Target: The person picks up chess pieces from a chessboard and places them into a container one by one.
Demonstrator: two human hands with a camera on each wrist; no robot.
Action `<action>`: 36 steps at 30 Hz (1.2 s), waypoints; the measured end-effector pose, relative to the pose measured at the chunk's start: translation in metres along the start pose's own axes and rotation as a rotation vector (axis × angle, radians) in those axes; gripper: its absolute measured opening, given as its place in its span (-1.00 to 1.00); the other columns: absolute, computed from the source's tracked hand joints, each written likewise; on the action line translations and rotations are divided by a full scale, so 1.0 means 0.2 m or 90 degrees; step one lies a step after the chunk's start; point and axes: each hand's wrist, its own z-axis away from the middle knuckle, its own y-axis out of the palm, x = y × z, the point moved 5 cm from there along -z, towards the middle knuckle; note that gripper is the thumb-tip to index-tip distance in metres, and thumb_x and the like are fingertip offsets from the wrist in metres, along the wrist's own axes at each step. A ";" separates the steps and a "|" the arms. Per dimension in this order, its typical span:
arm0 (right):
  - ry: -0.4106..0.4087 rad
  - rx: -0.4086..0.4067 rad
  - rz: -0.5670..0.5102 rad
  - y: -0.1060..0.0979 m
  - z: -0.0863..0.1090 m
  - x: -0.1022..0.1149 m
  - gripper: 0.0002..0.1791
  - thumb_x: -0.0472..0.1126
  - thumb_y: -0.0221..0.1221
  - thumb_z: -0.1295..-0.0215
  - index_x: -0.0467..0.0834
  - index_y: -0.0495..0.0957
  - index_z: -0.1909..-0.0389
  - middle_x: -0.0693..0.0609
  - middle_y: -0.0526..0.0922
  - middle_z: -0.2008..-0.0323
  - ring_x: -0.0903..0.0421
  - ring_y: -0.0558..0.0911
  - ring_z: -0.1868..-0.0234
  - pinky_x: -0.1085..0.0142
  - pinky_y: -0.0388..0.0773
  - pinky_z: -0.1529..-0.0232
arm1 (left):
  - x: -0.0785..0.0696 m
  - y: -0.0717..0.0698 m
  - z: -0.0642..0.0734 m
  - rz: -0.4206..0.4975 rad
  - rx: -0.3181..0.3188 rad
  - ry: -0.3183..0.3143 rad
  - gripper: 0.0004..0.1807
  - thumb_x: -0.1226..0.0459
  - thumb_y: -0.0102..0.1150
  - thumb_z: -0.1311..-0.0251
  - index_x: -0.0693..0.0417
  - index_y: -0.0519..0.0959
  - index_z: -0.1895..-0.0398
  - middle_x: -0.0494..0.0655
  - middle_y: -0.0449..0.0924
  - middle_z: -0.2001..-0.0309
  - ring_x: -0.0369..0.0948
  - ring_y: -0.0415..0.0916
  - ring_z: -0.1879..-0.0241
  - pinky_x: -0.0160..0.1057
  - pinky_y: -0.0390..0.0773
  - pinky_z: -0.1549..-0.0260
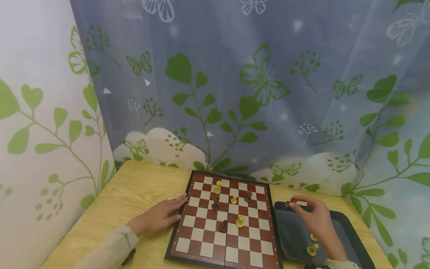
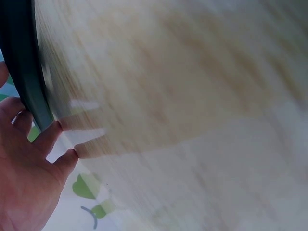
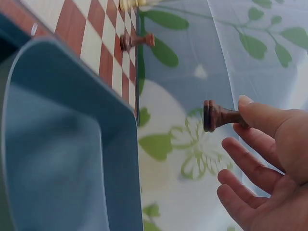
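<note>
My right hand [image 1: 317,216] pinches a brown chess piece [image 3: 219,116] by its top between thumb and index finger. Its base points away from the palm, and the other fingers are loosely bent. The piece is above the far left corner of the dark tray [image 1: 357,233], near the board's right edge. My left hand [image 1: 159,215] lies at the left edge of the chessboard [image 1: 248,244], fingertips against its dark rim. On the board stand three yellow pieces, one a tall yellow piece [image 1: 217,187], and three brown ones, including a brown piece [image 1: 223,226] near the middle fold.
Inside the tray lie a yellow chess piece [image 1: 312,250] and another yellow piece [image 1: 313,237], partly behind my right hand. The wood-patterned table [image 1: 147,179] backs onto a printed curtain [image 1: 221,93] just behind the board.
</note>
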 end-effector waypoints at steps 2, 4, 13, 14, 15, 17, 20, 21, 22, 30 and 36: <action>-0.001 -0.026 0.004 -0.04 0.02 -0.03 -0.57 -0.05 0.28 -0.42 -0.26 0.65 -0.14 -0.30 0.66 -0.13 -0.32 0.51 -0.25 -0.25 0.47 -0.18 | 0.00 0.00 0.00 -0.001 -0.001 0.003 -0.34 0.07 -0.09 -0.58 0.31 0.17 -0.55 0.24 0.08 -0.57 0.29 0.21 -0.45 0.45 0.23 -0.31; -0.004 -0.049 0.018 -0.07 0.04 -0.06 -0.59 -0.05 0.28 -0.42 -0.24 0.66 -0.12 -0.28 0.69 -0.09 -0.32 0.54 -0.21 -0.26 0.50 -0.12 | 0.00 0.00 0.00 0.002 0.002 0.000 -0.34 0.07 -0.09 -0.58 0.31 0.17 -0.55 0.23 0.07 -0.57 0.29 0.20 -0.46 0.45 0.22 -0.31; 0.082 -0.052 0.038 -0.18 0.13 -0.24 -0.44 0.09 0.26 -0.41 -0.28 0.61 -0.18 -0.36 0.60 -0.20 -0.39 0.50 -0.25 -0.27 0.50 -0.14 | 0.01 0.01 0.00 0.009 0.007 -0.009 -0.33 0.07 -0.09 -0.58 0.29 0.16 -0.56 0.22 0.07 -0.58 0.28 0.20 -0.46 0.44 0.21 -0.33; 0.087 -0.053 0.045 -0.19 0.13 -0.26 -0.44 0.08 0.26 -0.41 -0.28 0.61 -0.18 -0.35 0.60 -0.19 -0.37 0.51 -0.25 -0.24 0.51 -0.14 | 0.01 0.01 0.00 0.009 0.007 -0.008 -0.33 0.07 -0.10 -0.58 0.29 0.16 -0.56 0.22 0.07 -0.58 0.28 0.20 -0.47 0.43 0.22 -0.33; 0.088 -0.055 0.047 -0.20 0.14 -0.27 -0.45 0.07 0.26 -0.41 -0.29 0.61 -0.18 -0.35 0.60 -0.19 -0.36 0.51 -0.24 -0.23 0.51 -0.15 | 0.01 0.01 0.00 0.009 0.007 -0.008 -0.34 0.07 -0.09 -0.58 0.29 0.16 -0.56 0.22 0.07 -0.58 0.28 0.19 -0.47 0.43 0.22 -0.33; 0.090 -0.060 0.046 -0.21 0.15 -0.30 -0.46 0.05 0.27 -0.41 -0.30 0.62 -0.17 -0.35 0.61 -0.18 -0.14 0.60 -0.18 -0.21 0.51 -0.17 | 0.01 0.01 0.00 0.008 0.007 -0.008 -0.34 0.07 -0.10 -0.58 0.28 0.16 -0.56 0.21 0.07 -0.58 0.27 0.19 -0.47 0.43 0.22 -0.33; 0.085 -0.076 0.056 -0.23 0.17 -0.33 -0.50 0.04 0.28 -0.40 -0.27 0.64 -0.15 -0.31 0.65 -0.14 0.49 0.57 0.06 -0.13 0.55 -0.15 | 0.01 0.01 0.00 0.010 0.008 -0.009 -0.33 0.06 -0.10 -0.58 0.28 0.15 -0.56 0.19 0.06 -0.59 0.26 0.18 -0.48 0.43 0.21 -0.34; 0.085 -0.082 0.051 -0.23 0.18 -0.35 -0.50 0.03 0.29 -0.39 -0.28 0.65 -0.14 -0.31 0.65 -0.14 0.63 0.49 0.11 -0.13 0.55 -0.15 | 0.01 0.01 0.00 0.009 0.008 -0.009 -0.33 0.06 -0.10 -0.58 0.28 0.15 -0.56 0.19 0.06 -0.59 0.27 0.19 -0.47 0.44 0.21 -0.33; 0.087 -0.087 0.052 -0.23 0.19 -0.36 -0.51 0.03 0.30 -0.39 -0.27 0.65 -0.13 -0.30 0.66 -0.13 0.75 0.37 0.16 -0.11 0.57 -0.14 | 0.02 0.02 0.00 0.009 0.008 -0.011 -0.33 0.05 -0.11 -0.58 0.27 0.15 -0.57 0.19 0.06 -0.59 0.27 0.18 -0.47 0.44 0.21 -0.33; 0.120 -0.102 0.067 -0.27 0.23 -0.44 -0.46 0.05 0.28 -0.41 -0.29 0.62 -0.17 -0.39 0.60 -0.19 -0.36 0.57 -0.19 -0.18 0.60 -0.04 | 0.02 0.02 0.00 -0.001 0.004 -0.015 -0.33 0.04 -0.11 -0.58 0.27 0.16 -0.56 0.18 0.06 -0.59 0.27 0.18 -0.48 0.43 0.19 -0.35; 0.113 -0.079 0.089 -0.29 0.24 -0.48 -0.48 -0.01 0.24 -0.45 -0.36 0.60 -0.17 -0.44 0.61 -0.14 -0.47 0.52 -0.19 -0.28 0.57 0.01 | 0.01 0.01 0.00 0.006 0.003 -0.010 -0.34 0.07 -0.10 -0.58 0.29 0.16 -0.56 0.20 0.07 -0.58 0.28 0.18 -0.47 0.43 0.20 -0.34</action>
